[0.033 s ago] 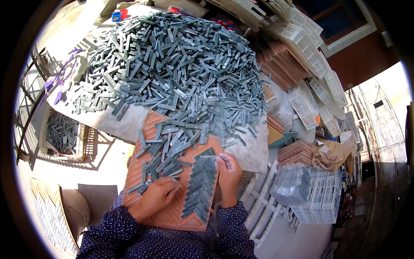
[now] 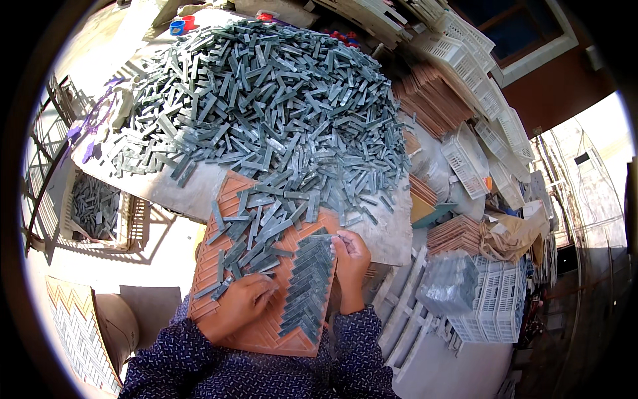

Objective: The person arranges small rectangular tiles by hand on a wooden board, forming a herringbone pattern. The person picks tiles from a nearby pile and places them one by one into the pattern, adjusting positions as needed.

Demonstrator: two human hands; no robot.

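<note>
An orange-brown grooved template board (image 2: pixel 282 336) lies tilted in front of me, partly on the table. Grey-green stone tile strips (image 2: pixel 308 286) fill its right part in a herringbone pattern. At the upper right of this pattern, my right hand (image 2: pixel 352 258) pinches the end of the topmost strip between thumb and fingers. My left hand (image 2: pixel 242 302) rests over the board's left part, its fingers curled; what they hold, if anything, is hidden. Loose strips (image 2: pixel 256 236) lie just beyond the left hand, on the board's upper half.
A large heap of strips (image 2: pixel 266 100) covers the table (image 2: pixel 392 239). Stacked brown boards (image 2: pixel 435 100) and white plastic crates (image 2: pixel 465 66) stand to the right. A crate of strips (image 2: pixel 96 206) sits lower left. Blue and red cups (image 2: pixel 177 27) stand at the far edge.
My right hand sits very slightly higher and further left at the top strip. The left hand and the strips look the same.
</note>
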